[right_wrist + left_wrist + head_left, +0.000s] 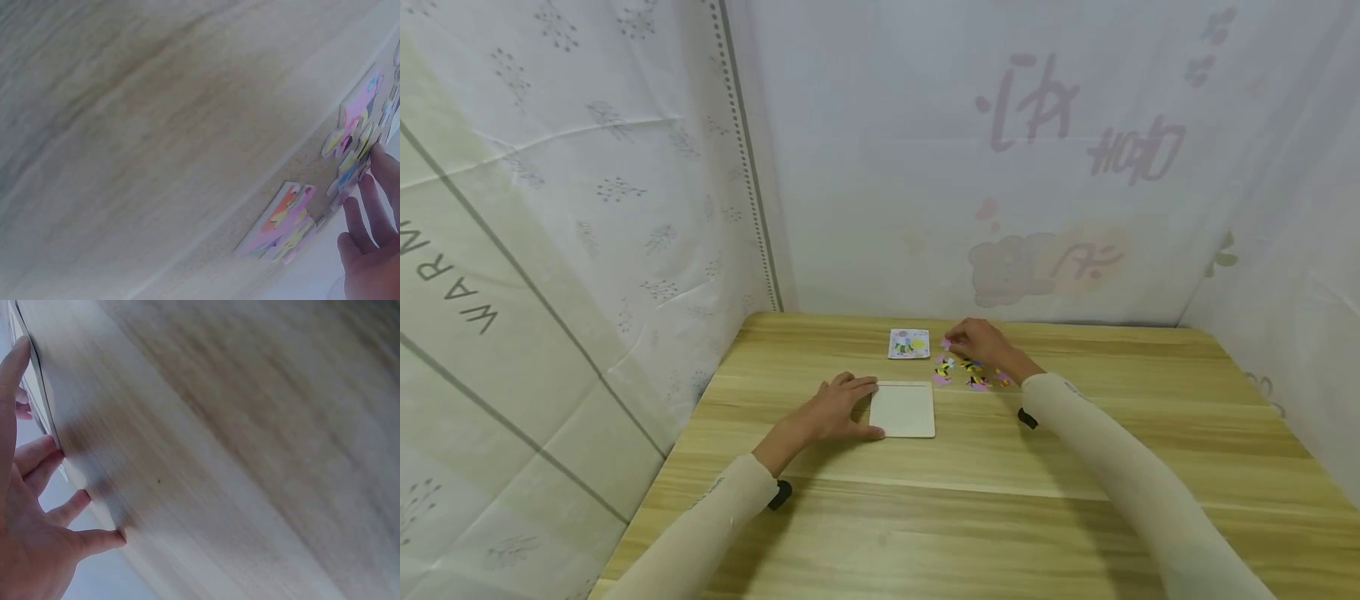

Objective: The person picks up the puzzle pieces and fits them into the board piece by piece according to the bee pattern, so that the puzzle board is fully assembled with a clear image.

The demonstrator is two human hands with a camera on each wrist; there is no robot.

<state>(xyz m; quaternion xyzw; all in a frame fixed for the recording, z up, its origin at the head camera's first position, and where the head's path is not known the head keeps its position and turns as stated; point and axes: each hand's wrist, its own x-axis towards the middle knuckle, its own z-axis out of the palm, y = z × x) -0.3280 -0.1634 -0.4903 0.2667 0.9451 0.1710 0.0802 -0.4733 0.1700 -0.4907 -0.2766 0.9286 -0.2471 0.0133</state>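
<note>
A white square puzzle board lies on the wooden table. My left hand rests along its left side, thumb at the near corner and fingers at the far one. In the left wrist view those fingers are spread, their tips down on the board's edge and the tabletop. Beyond the board to the right, my right hand pinches a pink puzzle piece between thumb and fingertips. Several loose bee-patterned pieces lie below and beside that hand. More pink and yellow pieces show in the right wrist view.
A small picture card with a bee design lies behind the board, left of the right hand. The wooden table runs back to a printed fabric wall, with more fabric at both sides.
</note>
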